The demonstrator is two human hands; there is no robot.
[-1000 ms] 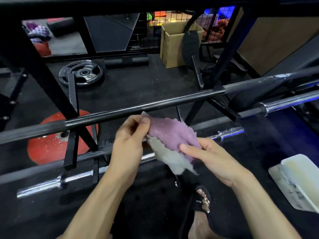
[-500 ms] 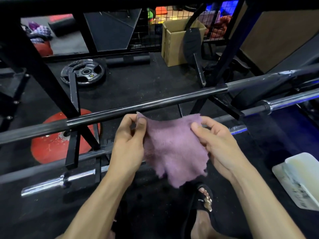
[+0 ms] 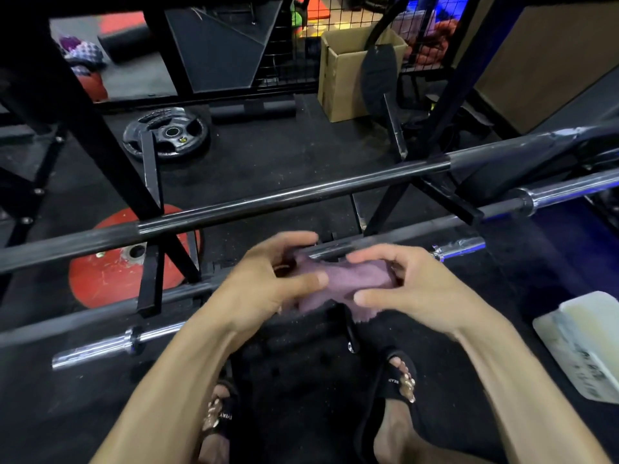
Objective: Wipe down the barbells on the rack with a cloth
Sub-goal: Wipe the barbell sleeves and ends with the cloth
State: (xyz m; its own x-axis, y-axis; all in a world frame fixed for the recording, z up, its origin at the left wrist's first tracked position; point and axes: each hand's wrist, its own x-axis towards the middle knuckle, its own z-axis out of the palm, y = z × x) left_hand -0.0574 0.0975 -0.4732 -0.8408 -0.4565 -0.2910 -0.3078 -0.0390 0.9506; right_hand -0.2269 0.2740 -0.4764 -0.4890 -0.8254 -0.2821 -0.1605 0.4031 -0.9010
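The step in hand looks like readying the cloth (image 3: 348,279), not wiping yet: both hands bunch the purple cloth between them, in front of the rack's (image 3: 100,142) bars rather than wrapped round one. The left hand (image 3: 268,279) has its fingers curled over the cloth's left side with the thumb pressing in from below; the right hand (image 3: 412,283) curls over the right side, thumb pointing toward the left hand, so each seems to pinch a portion of the fabric, though motion blur hides the exact finger contact. A frayed corner of the cloth hangs down at about 6 o'clock from the hands. The middle barbell (image 3: 395,241) passes just behind the fingertips, at 12 o'clock from the cloth, and whether the cloth touches it I cannot tell. The upper barbell (image 3: 294,194) lies farther off at 12 o'clock, and the lower chrome barbell (image 3: 110,343) ends at about 8 o'clock from the left hand. The next move, as I judge it, calls for settling the gathered cloth into one palm, closing it round the nearest shaft, then sliding along its length with steady pressure.
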